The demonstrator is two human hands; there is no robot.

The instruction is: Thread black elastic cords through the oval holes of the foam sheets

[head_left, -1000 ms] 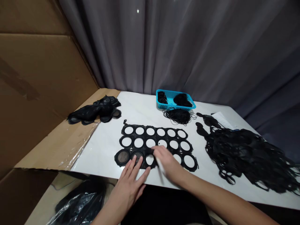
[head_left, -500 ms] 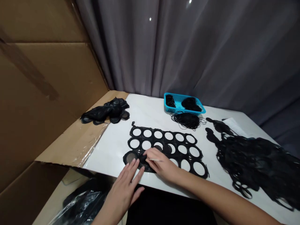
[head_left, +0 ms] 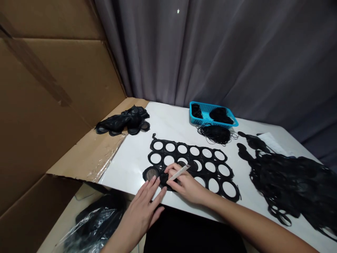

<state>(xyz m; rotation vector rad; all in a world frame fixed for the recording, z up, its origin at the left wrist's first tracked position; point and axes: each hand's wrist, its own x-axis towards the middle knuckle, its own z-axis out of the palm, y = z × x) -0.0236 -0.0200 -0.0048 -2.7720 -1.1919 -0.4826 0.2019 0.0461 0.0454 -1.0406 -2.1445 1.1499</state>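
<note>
A black rubber-like sheet (head_left: 189, 157) with rows of large round holes lies on the white table. My left hand (head_left: 144, 207) rests on its near left corner, fingers stretched and apart. Its fingertips touch the edge of a ring holding a dark disc (head_left: 152, 173). Just to the right, my right hand (head_left: 188, 186) bends over the front row. Between thumb and fingers it grips a thin, pale, flat stick-like tool (head_left: 182, 170), slanting up to the right; the tool's lower end is hidden. Another dark disc (head_left: 194, 166) partly covers a middle-row hole.
A blue basket (head_left: 233, 121) with black rings stands at the back, a pile of thin black rings (head_left: 217, 134) before it. Black scraps (head_left: 292, 186) heap up at right. More black sheets (head_left: 126, 121) lie on cardboard (head_left: 86, 158) at left, beside a tall cardboard wall (head_left: 50, 84).
The tool in my right hand has swung from nearly level to a steeper slant, showing more of its length. My left hand keeps its place on the sheet. The whole view has shifted slightly.
</note>
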